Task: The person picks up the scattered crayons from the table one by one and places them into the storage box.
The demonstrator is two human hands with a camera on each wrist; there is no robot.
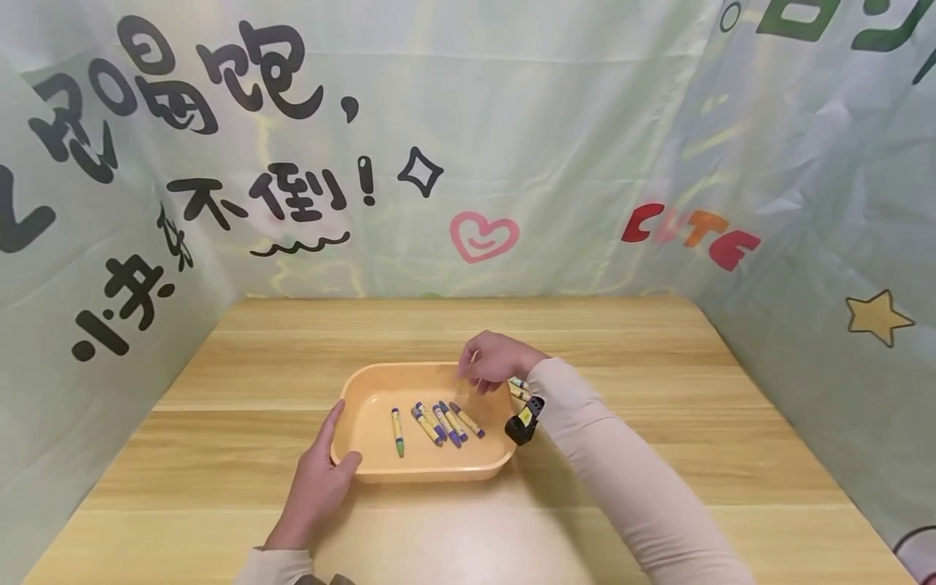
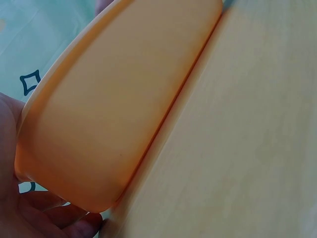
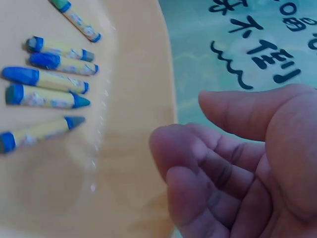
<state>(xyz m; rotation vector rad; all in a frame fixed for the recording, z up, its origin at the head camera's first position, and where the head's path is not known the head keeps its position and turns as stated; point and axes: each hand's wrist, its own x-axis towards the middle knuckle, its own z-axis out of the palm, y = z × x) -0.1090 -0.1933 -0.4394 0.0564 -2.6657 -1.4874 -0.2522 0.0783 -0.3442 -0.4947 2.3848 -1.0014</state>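
Note:
A shallow orange plastic tray (image 1: pixel 424 474) stands on the table. My left hand (image 1: pixel 318 479) grips its left end, the thumb at the rim and the fingers around the outer wall, as the left wrist view also shows. Inside lie several crayons with yellow wrappers and blue bands; a green-tipped crayon (image 1: pixel 398 432) is apart from the cluster of crayons (image 1: pixel 448 424). Over the tray's far right corner hovers my right hand (image 1: pixel 493 359), its fingers loosely bent. In the right wrist view, nothing is between the thumb and fingers of that hand (image 3: pixel 228 168).
More crayons (image 1: pixel 520 392) lie just outside the tray's right end, partly hidden by the right forearm. A black wrist camera (image 1: pixel 525 421) sits near the tray's right rim. Printed cloth (image 1: pixel 556 146) hangs around the wooden table (image 1: pixel 629 341) at the back and sides.

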